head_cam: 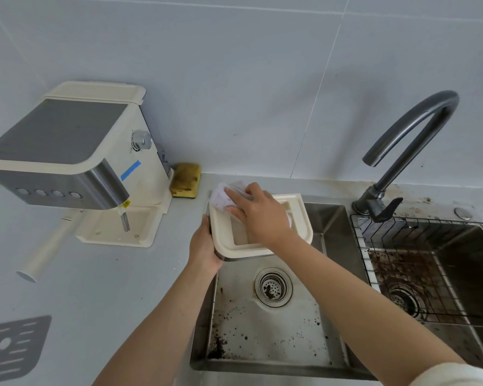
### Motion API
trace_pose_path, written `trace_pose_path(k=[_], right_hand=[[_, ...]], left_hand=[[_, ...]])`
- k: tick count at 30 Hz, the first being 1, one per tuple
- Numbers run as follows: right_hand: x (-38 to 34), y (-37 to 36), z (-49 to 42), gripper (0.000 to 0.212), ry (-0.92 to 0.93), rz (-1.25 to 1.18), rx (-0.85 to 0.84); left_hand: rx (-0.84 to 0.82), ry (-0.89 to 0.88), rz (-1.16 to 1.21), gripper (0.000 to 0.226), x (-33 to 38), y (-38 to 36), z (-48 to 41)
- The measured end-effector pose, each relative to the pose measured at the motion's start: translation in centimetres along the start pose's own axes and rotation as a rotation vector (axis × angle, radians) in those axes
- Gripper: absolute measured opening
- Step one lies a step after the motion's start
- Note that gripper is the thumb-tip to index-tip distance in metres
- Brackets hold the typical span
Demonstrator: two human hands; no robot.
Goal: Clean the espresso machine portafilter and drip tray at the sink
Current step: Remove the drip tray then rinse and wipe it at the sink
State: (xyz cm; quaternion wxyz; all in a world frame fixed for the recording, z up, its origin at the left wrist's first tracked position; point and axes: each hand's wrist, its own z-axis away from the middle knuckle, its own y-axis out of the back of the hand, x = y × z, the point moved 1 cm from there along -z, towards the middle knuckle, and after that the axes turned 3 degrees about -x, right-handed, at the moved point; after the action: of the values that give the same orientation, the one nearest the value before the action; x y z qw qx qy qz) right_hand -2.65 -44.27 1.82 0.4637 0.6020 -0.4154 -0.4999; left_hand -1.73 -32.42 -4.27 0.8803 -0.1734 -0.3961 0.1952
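The cream drip tray point(301, 224) is held over the back of the left sink basin point(276, 330). My left hand point(204, 246) grips its left edge from the side. My right hand point(258, 213) presses a pale pink cloth point(221, 197) onto the tray's far left corner, fingers mostly straight over it. The portafilter's cream handle point(46, 252) sticks out from under the espresso machine point(67, 154) on the counter at the left. The grey slotted tray grate point(11, 349) lies on the counter at the lower left.
A yellow sponge point(185, 179) leans by the wall beside the machine. The dark faucet point(407, 151) arches at the right. A wire rack point(430, 260) sits in the right basin, which is stained with coffee grounds. Grounds speckle the left basin around its drain point(273, 286).
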Motion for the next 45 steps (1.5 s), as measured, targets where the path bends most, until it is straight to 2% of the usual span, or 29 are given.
trace_pose_path(k=[8,17,22,29,33,39,45], right_hand=[[3.1,0.5,-0.1,0.043,-0.207,-0.046,0.011],[7.0,0.2,1.1,0.041,-0.402,-0.086,0.061],[7.7,-0.2,2.1,0.043,-0.42,-0.025,0.041],[7.3,-0.9,3.5,0.044,-0.393,0.026,-0.043],[7.0,-1.4,4.1,0.037,-0.397,-0.026,-0.049],[6.6,-1.6,4.9,0.041,-0.485,-0.233,-0.093],[5.2,-1.8,5.8,0.044,-0.492,-0.302,-0.112]], left_hand=[[0.05,-0.062,0.018,0.03,0.8,0.9,-0.5],[-0.015,-0.088,0.029,0.034,1.4,1.2,-0.4],[-0.034,-0.077,0.036,0.034,1.2,1.1,-0.2],[0.021,-0.086,0.004,0.032,1.3,1.5,-0.5],[0.061,-0.097,0.002,0.031,1.3,1.7,-0.8],[0.113,-0.131,0.044,0.026,1.8,1.0,-1.4],[0.137,-0.147,0.035,0.027,1.6,0.4,-1.6]])
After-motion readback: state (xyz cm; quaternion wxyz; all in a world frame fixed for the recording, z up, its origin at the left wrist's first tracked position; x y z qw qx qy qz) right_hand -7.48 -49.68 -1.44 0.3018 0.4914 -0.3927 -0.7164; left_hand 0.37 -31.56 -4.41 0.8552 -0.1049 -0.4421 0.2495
